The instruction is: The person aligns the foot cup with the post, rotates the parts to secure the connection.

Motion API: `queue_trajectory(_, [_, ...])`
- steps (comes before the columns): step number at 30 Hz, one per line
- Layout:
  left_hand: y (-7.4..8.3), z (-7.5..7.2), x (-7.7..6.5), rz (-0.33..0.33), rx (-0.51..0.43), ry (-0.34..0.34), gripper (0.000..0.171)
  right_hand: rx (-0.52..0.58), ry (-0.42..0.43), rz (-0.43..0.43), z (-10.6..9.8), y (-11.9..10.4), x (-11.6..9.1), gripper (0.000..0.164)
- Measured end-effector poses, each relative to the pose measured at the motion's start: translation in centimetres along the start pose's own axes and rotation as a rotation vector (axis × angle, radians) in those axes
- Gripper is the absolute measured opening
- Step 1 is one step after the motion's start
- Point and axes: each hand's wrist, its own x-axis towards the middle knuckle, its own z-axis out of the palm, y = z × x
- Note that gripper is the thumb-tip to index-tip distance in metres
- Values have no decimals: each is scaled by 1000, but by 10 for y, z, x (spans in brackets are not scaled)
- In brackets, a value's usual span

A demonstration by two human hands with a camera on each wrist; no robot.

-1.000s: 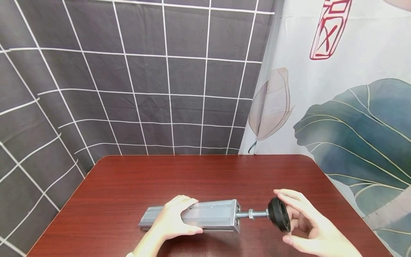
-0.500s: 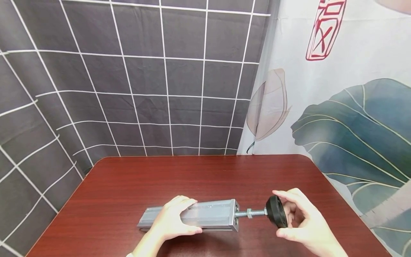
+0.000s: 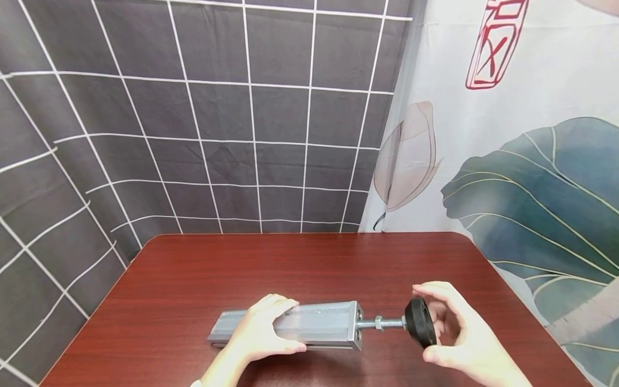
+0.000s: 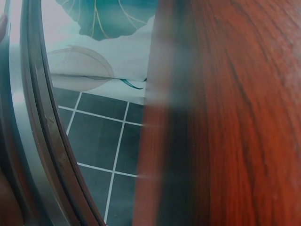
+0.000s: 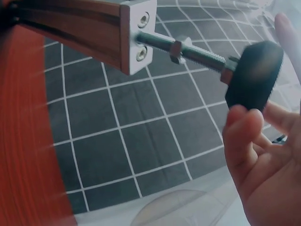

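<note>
My left hand (image 3: 265,329) grips a silver aluminium profile (image 3: 319,322) from above, thumb on the near side, fingers over the far side. From the profile's right end plate (image 5: 139,37), held by two screws, a threaded rod (image 3: 369,323) sticks out with a hex nut (image 5: 177,51) partway along. At the rod's outer end sits a black round levelling foot (image 3: 419,323). Around the foot's rim my right hand (image 3: 466,336) curls its fingers, thumb low and forefinger at the top. In the left wrist view only the profile's grooved side (image 4: 40,113) shows large at the left.
The red-brown wooden table (image 3: 309,263) lies under the hands and profile. Behind it hangs a dark grey curtain (image 3: 217,118) with a white grid. At the right is a white curtain (image 3: 450,59) printed with leaves and a red stamp.
The right hand's fingers have shifted around the foot's rim, with the thumb closer in than a second ago. The left hand and profile stay in place.
</note>
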Motion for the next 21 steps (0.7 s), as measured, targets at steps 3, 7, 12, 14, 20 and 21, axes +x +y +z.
queue_trajectory(3, [-1, 1, 0, 10, -1, 6, 62, 58, -90, -45, -4, 0, 0, 91])
queue_trajectory(7, [-2, 1, 0, 18, -5, 12, 63, 99, -193, -121, -7, 0, -1, 88])
queue_trajectory(12, [-3, 1, -1, 20, -18, 11, 63, 38, -235, -46, -8, -8, -2, 77])
queue_trajectory(14, [-3, 1, -1, 22, -21, 13, 63, -11, -224, -7, -8, -10, -3, 74])
queue_trajectory(20, [-3, 0, -1, 16, -12, 5, 63, -101, -153, 16, -5, -14, -3, 75])
queue_trajectory(21, [-3, 0, -1, 18, -11, 5, 63, -109, -138, 17, -5, -14, -3, 76])
